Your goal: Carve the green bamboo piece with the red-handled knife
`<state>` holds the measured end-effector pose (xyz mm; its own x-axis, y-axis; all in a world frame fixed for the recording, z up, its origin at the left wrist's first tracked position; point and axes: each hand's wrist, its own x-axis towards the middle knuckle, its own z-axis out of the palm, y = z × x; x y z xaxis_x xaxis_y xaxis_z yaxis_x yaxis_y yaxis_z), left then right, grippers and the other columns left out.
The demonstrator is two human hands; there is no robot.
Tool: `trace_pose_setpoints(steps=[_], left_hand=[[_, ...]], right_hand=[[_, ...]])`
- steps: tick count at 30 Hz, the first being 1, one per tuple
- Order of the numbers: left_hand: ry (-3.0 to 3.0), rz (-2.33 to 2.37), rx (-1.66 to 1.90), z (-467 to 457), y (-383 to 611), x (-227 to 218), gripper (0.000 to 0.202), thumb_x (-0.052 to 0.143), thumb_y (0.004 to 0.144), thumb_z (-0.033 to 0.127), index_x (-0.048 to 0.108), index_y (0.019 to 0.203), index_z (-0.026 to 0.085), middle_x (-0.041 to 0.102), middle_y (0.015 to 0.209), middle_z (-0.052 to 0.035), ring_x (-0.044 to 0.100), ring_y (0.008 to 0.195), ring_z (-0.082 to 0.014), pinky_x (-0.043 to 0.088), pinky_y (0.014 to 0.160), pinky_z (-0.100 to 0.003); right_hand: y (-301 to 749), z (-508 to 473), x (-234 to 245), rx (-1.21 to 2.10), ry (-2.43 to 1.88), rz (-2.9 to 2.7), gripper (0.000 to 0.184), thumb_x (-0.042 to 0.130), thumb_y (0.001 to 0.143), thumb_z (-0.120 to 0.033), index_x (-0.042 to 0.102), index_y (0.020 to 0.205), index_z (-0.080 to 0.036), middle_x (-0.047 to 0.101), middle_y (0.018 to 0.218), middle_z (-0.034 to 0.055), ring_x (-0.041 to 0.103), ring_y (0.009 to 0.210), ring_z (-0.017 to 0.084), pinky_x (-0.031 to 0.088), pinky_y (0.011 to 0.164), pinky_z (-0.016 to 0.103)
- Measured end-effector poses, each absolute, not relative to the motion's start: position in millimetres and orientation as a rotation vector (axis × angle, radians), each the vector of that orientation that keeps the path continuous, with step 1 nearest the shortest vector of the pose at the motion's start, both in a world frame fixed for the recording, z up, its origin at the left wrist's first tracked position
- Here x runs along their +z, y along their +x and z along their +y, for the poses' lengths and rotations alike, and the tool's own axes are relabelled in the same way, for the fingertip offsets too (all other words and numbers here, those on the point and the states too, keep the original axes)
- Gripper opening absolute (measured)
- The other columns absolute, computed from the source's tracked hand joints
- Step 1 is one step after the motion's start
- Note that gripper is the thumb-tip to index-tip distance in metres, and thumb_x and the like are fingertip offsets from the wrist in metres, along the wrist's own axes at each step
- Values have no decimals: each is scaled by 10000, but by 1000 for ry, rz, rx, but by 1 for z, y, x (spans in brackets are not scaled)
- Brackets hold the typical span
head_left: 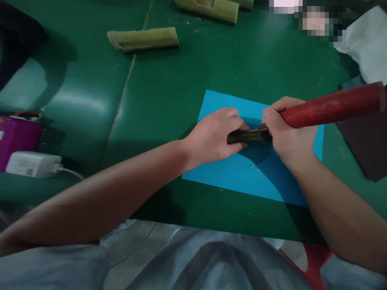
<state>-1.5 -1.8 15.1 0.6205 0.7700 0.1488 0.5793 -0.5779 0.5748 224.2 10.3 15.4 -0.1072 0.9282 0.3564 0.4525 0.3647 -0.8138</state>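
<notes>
A short dark green bamboo piece [255,136] lies over a blue sheet [211,171], with my left hand [216,133] closed round its left end. My right hand [292,133] grips a carving knife by its thick red handle [335,105], which points off to the upper right. The knife's blade is mostly hidden by my fingers and seems to meet the bamboo near its right end. Small pale shavings [251,166] are scattered on the sheet just below the bamboo.
On the green table [157,100] lies a cut bamboo length [145,39]; a notched bamboo piece [208,9] is at the far edge. A purple box [22,135] and white charger [33,164] sit at left. White cloth [367,44] and a dark brown sheet [367,145] lie at right.
</notes>
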Motion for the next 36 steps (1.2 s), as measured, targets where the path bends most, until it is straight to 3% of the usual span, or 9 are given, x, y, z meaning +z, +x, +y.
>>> trace_pose_setpoints(steps=[7, 15, 20, 28, 36], left_hand=[[2369, 1041, 538, -1, 0, 18, 255, 731, 970, 302, 807, 1185, 188, 721, 1043, -85, 672, 994, -255, 508, 858, -375], [2378, 1028, 528, -1, -2, 16, 287, 742, 981, 319, 798, 1234, 194, 705, 1052, -77, 660, 979, -239, 512, 859, -360], [2386, 1056, 523, -1, -1, 16, 270, 752, 983, 322, 805, 1215, 195, 700, 1056, -80, 670, 1004, -252, 514, 856, -362], [2381, 1045, 541, -1, -1, 14, 275, 761, 977, 324, 804, 1211, 185, 701, 1046, -83, 679, 1010, -260, 522, 873, -375], [2388, 1038, 522, 0, -1, 16, 240, 736, 999, 317, 787, 1201, 199, 703, 1045, -75, 685, 1022, -264, 530, 884, -387]], right_hand=[[218, 7, 20, 667, -1210, -1676, 254, 735, 918, -282, 608, 698, -290, 665, 697, -26, 659, 682, 208, 578, 737, 425], [221, 5, 24, 801, -1192, -1651, 353, 776, 958, -331, 593, 659, -293, 601, 628, -26, 584, 588, 192, 527, 624, 394], [218, 3, 22, 779, -1164, -1540, 294, 763, 909, -300, 619, 653, -282, 582, 618, -34, 558, 582, 170, 494, 629, 375], [221, 4, 27, 738, -1215, -1667, 274, 739, 944, -232, 629, 696, -276, 637, 696, -27, 634, 683, 176, 556, 741, 380], [223, 6, 19, 736, -1196, -1701, 309, 766, 984, -242, 617, 715, -282, 660, 710, -25, 668, 695, 195, 558, 719, 398]])
